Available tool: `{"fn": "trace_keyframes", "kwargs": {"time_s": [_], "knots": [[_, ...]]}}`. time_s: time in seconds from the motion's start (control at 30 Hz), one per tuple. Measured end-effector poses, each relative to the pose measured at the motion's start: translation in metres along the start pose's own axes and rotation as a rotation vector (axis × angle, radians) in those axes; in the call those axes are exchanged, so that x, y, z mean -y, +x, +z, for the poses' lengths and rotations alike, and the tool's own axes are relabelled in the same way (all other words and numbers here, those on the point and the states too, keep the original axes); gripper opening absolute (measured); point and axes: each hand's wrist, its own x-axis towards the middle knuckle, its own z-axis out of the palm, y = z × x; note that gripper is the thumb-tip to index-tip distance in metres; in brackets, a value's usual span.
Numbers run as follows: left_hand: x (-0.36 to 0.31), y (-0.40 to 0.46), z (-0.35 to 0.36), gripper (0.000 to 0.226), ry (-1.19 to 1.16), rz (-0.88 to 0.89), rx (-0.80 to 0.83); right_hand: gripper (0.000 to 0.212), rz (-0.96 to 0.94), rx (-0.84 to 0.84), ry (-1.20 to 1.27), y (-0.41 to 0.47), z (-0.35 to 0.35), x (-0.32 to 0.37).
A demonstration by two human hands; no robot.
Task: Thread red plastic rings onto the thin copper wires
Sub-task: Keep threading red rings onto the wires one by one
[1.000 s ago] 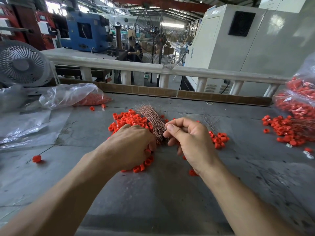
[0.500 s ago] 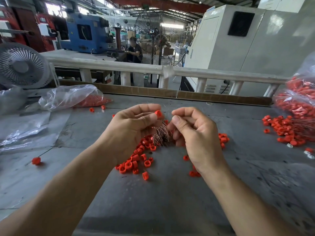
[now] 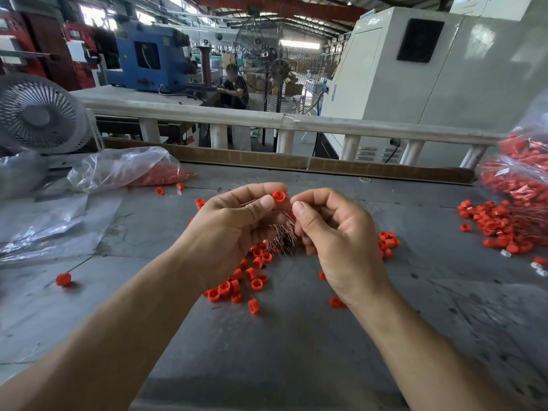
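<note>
I see the left hand [image 3: 234, 223] pinching one red ring [image 3: 278, 196] just above the copper wire bundle [image 3: 283, 234] — the right hand [image 3: 335, 232] pinches a wire too thin to make out, right beside that ring. Loose rings [image 3: 252, 280] lie below the bundle on the grey table [image 3: 296, 351].

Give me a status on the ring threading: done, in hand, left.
Done: a heap of red rings with wires lies at the right, though I cannot confirm each is threaded. In hand: the left hand pinches one red ring while the right hand pinches a thin wire at it. Left: the copper wire bundle and loose rings below.
</note>
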Motion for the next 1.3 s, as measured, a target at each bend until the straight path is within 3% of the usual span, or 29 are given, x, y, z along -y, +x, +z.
{"fn": "trace_keyframes", "kwargs": {"time_s": [0.7, 1.3], "knots": [[-0.0008, -0.0025, 0.0043, 0.038, 0.104, 0.013, -0.025, 0.005, 0.006, -0.047, -0.064, 0.0011, -0.0025, -0.0055], [-0.0015, -0.0013, 0.0008, 0.033, 0.097, 0.010, -0.017, 0.007, -0.002, -0.058, -0.103, 0.0009, -0.0046, -0.0048]]}}
